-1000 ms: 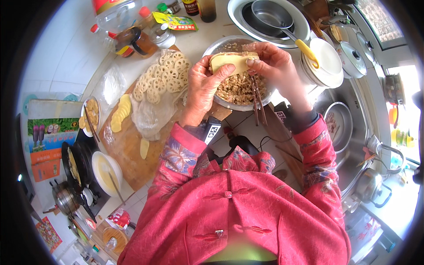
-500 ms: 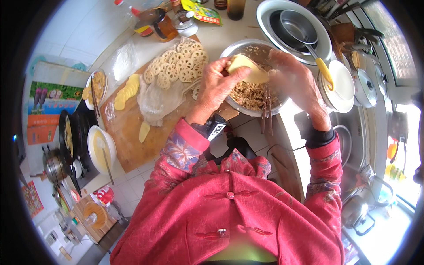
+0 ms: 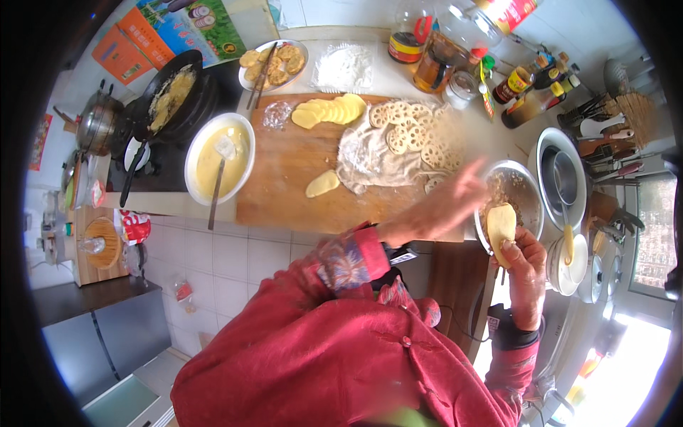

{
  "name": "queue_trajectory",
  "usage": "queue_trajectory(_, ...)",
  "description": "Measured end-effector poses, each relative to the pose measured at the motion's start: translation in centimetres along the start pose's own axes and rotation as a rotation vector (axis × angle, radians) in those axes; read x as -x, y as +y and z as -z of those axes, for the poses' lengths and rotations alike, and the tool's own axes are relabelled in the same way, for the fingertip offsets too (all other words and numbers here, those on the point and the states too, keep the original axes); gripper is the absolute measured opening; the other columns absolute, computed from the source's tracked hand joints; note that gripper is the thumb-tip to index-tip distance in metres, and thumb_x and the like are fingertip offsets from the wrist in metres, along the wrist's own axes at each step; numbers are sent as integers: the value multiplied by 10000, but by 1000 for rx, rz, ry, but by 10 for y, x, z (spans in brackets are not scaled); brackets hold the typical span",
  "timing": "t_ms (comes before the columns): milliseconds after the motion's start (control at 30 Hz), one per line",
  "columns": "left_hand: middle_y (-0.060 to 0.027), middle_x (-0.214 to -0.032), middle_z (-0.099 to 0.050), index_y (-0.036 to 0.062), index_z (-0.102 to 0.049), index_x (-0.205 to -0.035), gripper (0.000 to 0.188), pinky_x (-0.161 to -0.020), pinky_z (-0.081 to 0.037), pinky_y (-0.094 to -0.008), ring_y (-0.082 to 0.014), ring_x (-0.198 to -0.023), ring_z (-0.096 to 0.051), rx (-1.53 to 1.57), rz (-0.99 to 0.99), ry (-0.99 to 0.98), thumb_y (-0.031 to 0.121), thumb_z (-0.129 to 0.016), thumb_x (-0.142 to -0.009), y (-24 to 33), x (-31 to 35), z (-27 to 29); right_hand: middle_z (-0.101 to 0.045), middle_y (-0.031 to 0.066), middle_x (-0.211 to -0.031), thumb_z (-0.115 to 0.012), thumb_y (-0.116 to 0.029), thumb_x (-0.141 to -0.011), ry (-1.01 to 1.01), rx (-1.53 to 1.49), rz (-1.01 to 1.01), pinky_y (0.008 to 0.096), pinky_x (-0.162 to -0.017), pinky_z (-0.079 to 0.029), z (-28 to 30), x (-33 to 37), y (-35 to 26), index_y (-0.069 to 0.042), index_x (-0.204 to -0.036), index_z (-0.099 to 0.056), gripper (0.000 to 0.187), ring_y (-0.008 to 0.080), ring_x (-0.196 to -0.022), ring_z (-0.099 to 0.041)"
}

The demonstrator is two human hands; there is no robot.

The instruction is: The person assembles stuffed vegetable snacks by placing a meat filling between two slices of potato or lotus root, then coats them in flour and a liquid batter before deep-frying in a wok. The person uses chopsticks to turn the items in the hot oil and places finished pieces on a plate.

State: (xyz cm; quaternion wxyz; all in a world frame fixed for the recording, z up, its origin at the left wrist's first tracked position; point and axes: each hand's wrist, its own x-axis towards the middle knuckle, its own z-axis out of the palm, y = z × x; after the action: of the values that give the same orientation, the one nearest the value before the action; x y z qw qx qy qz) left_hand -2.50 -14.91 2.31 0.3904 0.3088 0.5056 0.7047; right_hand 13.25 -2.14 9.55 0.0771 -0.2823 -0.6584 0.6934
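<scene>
Pinching a pale yellow slice (image 3: 502, 219) between thumb and fingers, the right hand (image 3: 526, 274) holds it over the near side of a metal bowl (image 3: 528, 186) of brown filling. The left hand (image 3: 449, 205), blurred, points toward that bowl; its fingers look extended and empty, as far as one can tell. Farther left, a cutting board (image 3: 281, 188) carries lotus-root slices (image 3: 409, 134), with a white bowl (image 3: 190, 171) of batter just beside it.

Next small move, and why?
Probably bring the left hand to the yellow slice to steady it: the right hand alone pinches its lower end, by the metal bowl of chopped mixture; the left, though blurred, looks open, empty and apart from it.
</scene>
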Motion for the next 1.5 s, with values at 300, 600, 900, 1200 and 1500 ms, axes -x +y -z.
queue_trajectory(300, -24, -880, -605, 15, -606, -1069, 224, -651, -462, -228, -76, -754, -535, -527, -18, 832, 154, -657, -901, -73, 162, 191, -642, 75, -946, -613, -257, -884, -115, 273, 316, 273, -841, -435, -166, -106, -15, 30, -1037, -660, 328, 137, -929, -571)
queue_trajectory(600, -115, -850, -579, 25, -604, -976, 117, -699, -468, -358, -268, -777, -567, -1056, -123, 916, 33, -619, -861, -93, 196, 231, -645, 41, -831, -722, -310, -805, -312, 540, 163, 250, -601, -478, -263, -351, 13, 15, -1044, -679, 405, 116, -721, -589)
queue_trajectory(900, -131, -846, -555, 7, -599, -971, 178, -667, -459, -374, -289, -767, -544, -958, -43, 873, 56, -681, -820, -81, 190, 231, -674, 177, -808, -702, -263, -779, -38, 968, 566, 341, -608, -510, -299, -498, 55, 20, -915, -698, 314, 227, -706, -650)
queue_trajectory(1200, -123, -868, -576, 17, -610, -981, 216, -645, -470, -357, -267, -747, -559, -972, 10, 870, 79, -706, -798, -77, 189, 231, -678, 206, -937, -702, -312, -716, -160, 1254, 572, 377, -794, -515, -318, -495, 57, -14, -943, -690, 375, 330, -907, -658)
queue_trajectory(1500, -117, -864, -572, 22, -608, -969, 213, -622, -469, -351, -263, -726, -557, -990, -12, 893, 80, -712, -793, -79, 189, 230, -679, 190, -974, -743, -342, -655, -302, 1158, 345, 368, -775, -511, -329, -500, 59, -36, -964, -689, 438, 305, -912, -654)
